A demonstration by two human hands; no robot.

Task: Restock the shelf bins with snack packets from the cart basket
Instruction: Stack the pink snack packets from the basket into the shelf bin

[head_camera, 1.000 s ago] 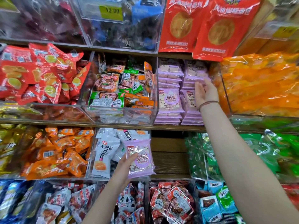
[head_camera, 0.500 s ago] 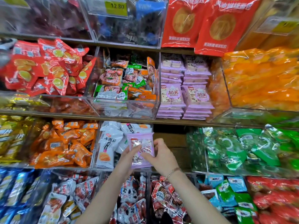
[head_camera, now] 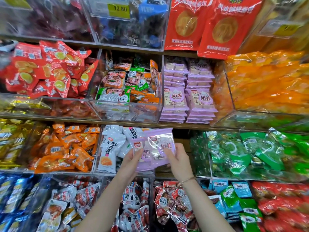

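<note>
From the head camera, both my hands are raised in front of the middle shelf, just below the picture's centre. My left hand [head_camera: 132, 159] pinches the left lilac packet [head_camera: 145, 154]: my thumb lies curled across its front and the other fingers are hidden behind it. My right hand [head_camera: 180, 162] grips the right lilac packet [head_camera: 161, 145], thumb on the front face and fingers curled round its right edge. A thin bracelet [head_camera: 186, 180] sits on that wrist. The two packets overlap, the right one in front of the left and a little higher, both roughly upright and facing me.

At one o'clock from my hands, on the shelf above, two stacks of lilac packets [head_camera: 188, 97] stand side by side, a front packet propped upright on each stack. At eleven o'clock from my hands, touching those stacks on their left, is a clear bin [head_camera: 132, 113] of mixed green and orange packets. At nine o'clock, just beside my left hand, are white packets [head_camera: 111, 148], and beyond them orange packets [head_camera: 66, 148]. At three o'clock lie green packets [head_camera: 242, 153]. At twelve o'clock, at the top of the view, a yellow price tag [head_camera: 119, 9] reads 12.80.
</note>
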